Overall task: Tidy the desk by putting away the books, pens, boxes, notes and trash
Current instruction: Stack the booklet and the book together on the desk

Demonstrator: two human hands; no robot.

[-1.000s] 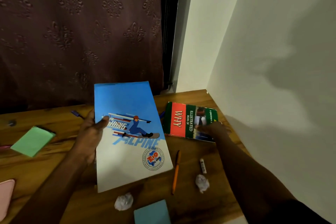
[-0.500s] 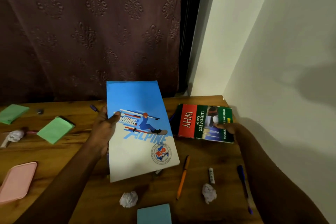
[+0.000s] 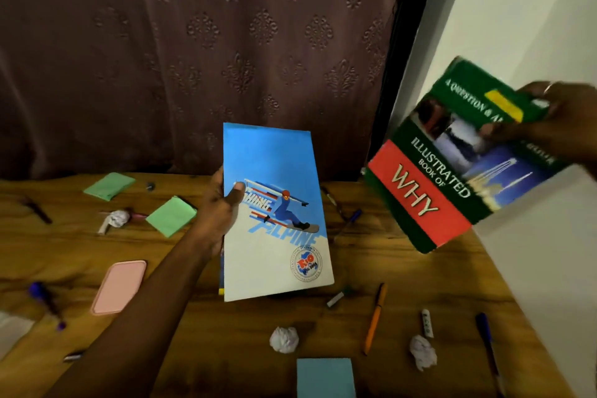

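My left hand [image 3: 223, 207] grips a thin blue-and-white notebook [image 3: 277, 236] with a snowboarder on its cover by the left edge, held above the middle of the wooden desk [image 3: 226, 333]. My right hand [image 3: 562, 119] holds a thick green-and-red "Illustrated Book of Why" [image 3: 452, 165] by its top end, lifted and tilted in the air at the right, near the wall. On the desk lie an orange pen [image 3: 374, 318], a blue pen [image 3: 484, 336], paper balls [image 3: 284, 339] [image 3: 422, 350] [image 3: 116, 219], green notes [image 3: 171, 216] [image 3: 109, 186] and a light blue note pad [image 3: 325, 376].
A pink box [image 3: 119, 286] lies at the left, with a purple pen [image 3: 45, 299] beside it. A white marker [image 3: 427, 322], a small cap [image 3: 334, 299] and more pens [image 3: 353, 218] are scattered about. A brown curtain [image 3: 193, 58] hangs behind; a white wall [image 3: 533, 10] bounds the right side.
My right hand has lifted the green-and-red book off the desk's back right corner and raised it, tilted, to the right. My left hand still holds the blue notebook.
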